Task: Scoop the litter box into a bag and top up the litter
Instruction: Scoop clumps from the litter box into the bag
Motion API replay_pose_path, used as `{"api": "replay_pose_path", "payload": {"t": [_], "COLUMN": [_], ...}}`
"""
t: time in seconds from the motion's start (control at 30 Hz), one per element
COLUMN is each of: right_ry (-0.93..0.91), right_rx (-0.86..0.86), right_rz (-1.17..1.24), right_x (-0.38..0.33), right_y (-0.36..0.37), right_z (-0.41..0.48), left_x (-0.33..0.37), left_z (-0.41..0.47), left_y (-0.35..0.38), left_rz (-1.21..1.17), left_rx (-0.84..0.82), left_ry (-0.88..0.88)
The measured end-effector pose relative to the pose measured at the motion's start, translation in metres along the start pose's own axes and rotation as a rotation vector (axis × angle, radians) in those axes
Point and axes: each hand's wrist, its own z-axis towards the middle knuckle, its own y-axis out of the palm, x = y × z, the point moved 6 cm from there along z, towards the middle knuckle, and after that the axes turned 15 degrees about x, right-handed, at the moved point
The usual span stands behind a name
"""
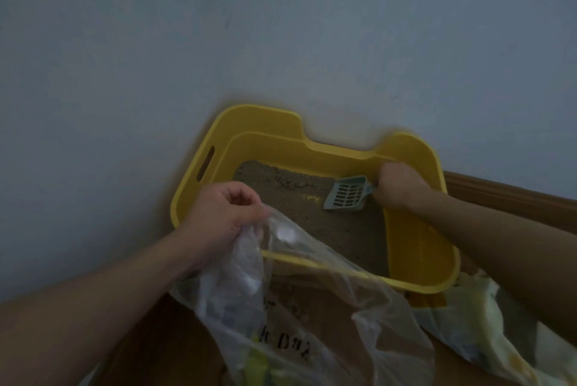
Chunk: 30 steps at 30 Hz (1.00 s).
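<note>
A yellow litter box stands on the floor against the wall, partly filled with grey-brown litter. My right hand grips the handle of a pale blue slotted scoop, whose blade rests on the litter near the box's back right. My left hand pinches the rim of a clear plastic bag and holds it up at the box's front left edge. The bag drapes over the front rim and hides part of it. Printed lettering shows through the bag.
A pale wall rises directly behind the box. A brown skirting board runs along the right. A crumpled white and yellow bag lies on the brown floor at the box's front right.
</note>
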Motion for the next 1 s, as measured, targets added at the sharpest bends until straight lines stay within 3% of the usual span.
{"api": "replay_pose_path", "payload": {"t": [0.53,1.0], "right_ry": [-0.170,-0.141], "right_rx": [-0.018,0.011], "right_rz": [0.303,0.451], "right_x": [-0.134,-0.133], "right_y": [0.056,0.076], "right_z": [0.035,0.036], "left_x": [-0.001,0.003], "left_z": [0.002,-0.002], "left_y": [-0.011,-0.014], "left_rz": [-0.003,0.047], "left_rx": [0.013,0.021], "left_ry": [0.007,0.019]}}
